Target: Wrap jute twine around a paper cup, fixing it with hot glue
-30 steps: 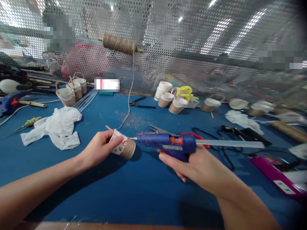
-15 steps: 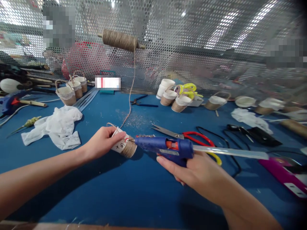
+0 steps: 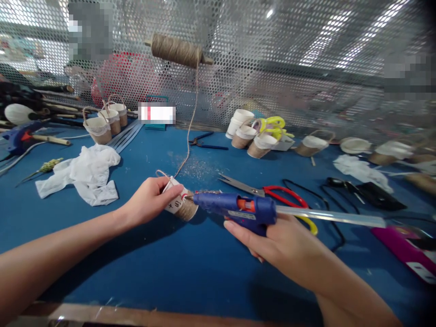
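My left hand (image 3: 150, 200) grips a small paper cup (image 3: 180, 205) lying on its side, its lower half wrapped in brown twine. A strand of twine (image 3: 192, 116) runs from the cup up to a twine spool (image 3: 177, 50) hung on the mesh screen. My right hand (image 3: 272, 238) holds a blue hot glue gun (image 3: 238, 210) with a clear glue stick out its back. The gun's nozzle touches the cup at the edge of the twine wrap.
Red-handled scissors (image 3: 265, 190) lie just behind the gun. A white crumpled bag (image 3: 85, 175) is at the left, pliers (image 3: 204, 143) at the back, finished twine cups (image 3: 102, 127) and more cups (image 3: 252, 141) along the mesh. Black cables (image 3: 327, 200) and a pink box (image 3: 405, 250) sit right.
The glue gun's nozzle has moved left onto the cup. My left hand has turned the cup slightly. The view has shifted a little.
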A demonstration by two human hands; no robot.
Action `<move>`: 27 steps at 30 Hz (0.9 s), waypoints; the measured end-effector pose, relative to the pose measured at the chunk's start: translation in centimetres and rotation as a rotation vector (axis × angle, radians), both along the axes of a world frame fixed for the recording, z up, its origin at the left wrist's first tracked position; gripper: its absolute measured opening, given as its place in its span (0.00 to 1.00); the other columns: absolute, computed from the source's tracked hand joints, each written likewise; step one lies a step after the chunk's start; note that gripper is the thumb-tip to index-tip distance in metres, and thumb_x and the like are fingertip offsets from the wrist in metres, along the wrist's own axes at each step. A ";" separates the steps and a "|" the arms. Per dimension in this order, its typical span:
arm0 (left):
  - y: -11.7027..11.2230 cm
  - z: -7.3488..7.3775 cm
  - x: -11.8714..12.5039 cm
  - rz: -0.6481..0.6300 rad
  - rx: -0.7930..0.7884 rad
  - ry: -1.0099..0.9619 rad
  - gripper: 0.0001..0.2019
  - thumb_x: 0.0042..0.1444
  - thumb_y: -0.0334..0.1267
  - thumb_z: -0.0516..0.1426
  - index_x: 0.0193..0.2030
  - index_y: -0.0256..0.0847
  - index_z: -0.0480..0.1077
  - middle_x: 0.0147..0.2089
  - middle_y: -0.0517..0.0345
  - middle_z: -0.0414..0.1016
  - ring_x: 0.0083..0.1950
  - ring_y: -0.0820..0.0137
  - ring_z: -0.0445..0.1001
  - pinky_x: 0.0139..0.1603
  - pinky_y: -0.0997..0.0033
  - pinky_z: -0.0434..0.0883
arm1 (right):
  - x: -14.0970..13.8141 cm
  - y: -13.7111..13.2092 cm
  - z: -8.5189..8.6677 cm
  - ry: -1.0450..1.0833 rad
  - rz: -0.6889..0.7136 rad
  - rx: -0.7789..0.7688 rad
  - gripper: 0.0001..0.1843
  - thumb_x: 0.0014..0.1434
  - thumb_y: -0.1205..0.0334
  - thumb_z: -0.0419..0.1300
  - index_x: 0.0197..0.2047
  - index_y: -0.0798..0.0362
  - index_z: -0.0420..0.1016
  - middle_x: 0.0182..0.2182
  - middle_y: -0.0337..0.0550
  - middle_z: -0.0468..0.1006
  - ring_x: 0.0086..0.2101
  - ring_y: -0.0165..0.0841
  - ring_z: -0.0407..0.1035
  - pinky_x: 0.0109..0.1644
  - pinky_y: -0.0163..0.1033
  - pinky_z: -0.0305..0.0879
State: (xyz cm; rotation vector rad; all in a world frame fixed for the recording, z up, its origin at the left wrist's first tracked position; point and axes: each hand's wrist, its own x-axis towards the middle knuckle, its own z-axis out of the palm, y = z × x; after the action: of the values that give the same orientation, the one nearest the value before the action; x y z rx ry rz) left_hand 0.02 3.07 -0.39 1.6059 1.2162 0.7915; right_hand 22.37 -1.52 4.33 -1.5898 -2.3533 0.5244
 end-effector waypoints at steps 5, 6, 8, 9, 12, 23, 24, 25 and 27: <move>-0.1 0.1 0.0 -0.010 0.012 0.007 0.18 0.53 0.48 0.50 0.32 0.33 0.71 0.28 0.55 0.72 0.27 0.71 0.66 0.28 0.73 0.64 | -0.2 -0.1 0.0 -0.017 -0.014 -0.024 0.16 0.55 0.49 0.52 0.21 0.46 0.70 0.09 0.35 0.63 0.18 0.34 0.65 0.22 0.38 0.60; -0.1 0.0 0.0 -0.013 0.016 0.010 0.18 0.53 0.48 0.50 0.32 0.33 0.70 0.27 0.55 0.72 0.26 0.72 0.66 0.28 0.73 0.63 | -0.2 -0.2 -0.1 -0.016 -0.025 -0.027 0.15 0.54 0.49 0.53 0.22 0.46 0.70 0.09 0.35 0.63 0.18 0.34 0.65 0.21 0.38 0.60; -0.1 0.0 0.0 -0.019 0.015 0.010 0.18 0.54 0.48 0.50 0.31 0.33 0.70 0.27 0.56 0.70 0.26 0.73 0.64 0.27 0.74 0.62 | -0.2 -0.3 -0.1 0.002 -0.042 -0.028 0.12 0.53 0.49 0.54 0.26 0.45 0.72 0.08 0.34 0.63 0.18 0.35 0.65 0.20 0.38 0.59; -0.1 -0.1 0.0 -0.020 0.012 0.005 0.18 0.54 0.48 0.50 0.31 0.33 0.70 0.26 0.56 0.70 0.26 0.73 0.64 0.27 0.74 0.61 | -0.2 -0.3 0.0 0.015 -0.043 -0.028 0.11 0.52 0.50 0.55 0.28 0.45 0.72 0.08 0.34 0.63 0.19 0.35 0.65 0.20 0.38 0.58; -0.1 -0.1 0.0 -0.016 0.006 -0.012 0.18 0.53 0.48 0.50 0.30 0.33 0.70 0.26 0.57 0.70 0.25 0.73 0.64 0.27 0.74 0.61 | -0.2 -0.3 0.1 0.026 -0.036 -0.023 0.10 0.52 0.50 0.55 0.31 0.45 0.73 0.08 0.34 0.63 0.20 0.36 0.67 0.20 0.37 0.59; -0.1 -0.1 0.1 -0.020 0.004 0.001 0.18 0.54 0.48 0.50 0.33 0.33 0.70 0.28 0.56 0.72 0.27 0.72 0.66 0.28 0.74 0.63 | -0.5 -0.4 0.3 -0.018 0.013 0.092 0.11 0.55 0.55 0.51 0.32 0.48 0.74 0.24 0.37 0.76 0.25 0.32 0.70 0.28 0.35 0.65; -0.2 -0.1 0.0 -0.021 0.008 -0.002 0.18 0.54 0.48 0.50 0.32 0.33 0.70 0.27 0.57 0.71 0.26 0.73 0.66 0.27 0.75 0.62 | -0.4 -0.4 0.2 -0.030 0.002 0.100 0.12 0.55 0.54 0.51 0.32 0.49 0.74 0.22 0.37 0.75 0.23 0.32 0.69 0.27 0.35 0.64; -0.2 -0.1 0.0 -0.023 0.011 -0.006 0.17 0.54 0.47 0.50 0.31 0.33 0.70 0.27 0.57 0.71 0.26 0.73 0.66 0.27 0.75 0.62 | -0.3 -0.4 0.1 -0.042 -0.011 0.107 0.13 0.56 0.54 0.51 0.31 0.49 0.73 0.21 0.38 0.75 0.22 0.32 0.69 0.26 0.36 0.64; -0.3 -0.2 0.0 -0.027 0.007 -0.015 0.17 0.54 0.47 0.50 0.31 0.33 0.70 0.27 0.58 0.71 0.26 0.73 0.65 0.27 0.76 0.62 | -0.1 -0.3 -0.1 -0.058 -0.024 0.125 0.14 0.56 0.53 0.50 0.30 0.50 0.73 0.19 0.39 0.73 0.22 0.33 0.68 0.25 0.37 0.63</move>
State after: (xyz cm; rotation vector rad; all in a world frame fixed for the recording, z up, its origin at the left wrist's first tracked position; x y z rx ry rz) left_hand -0.01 2.79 -0.56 1.6162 1.1793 0.7905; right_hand 22.23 -1.81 4.21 -1.5947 -2.3556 0.3230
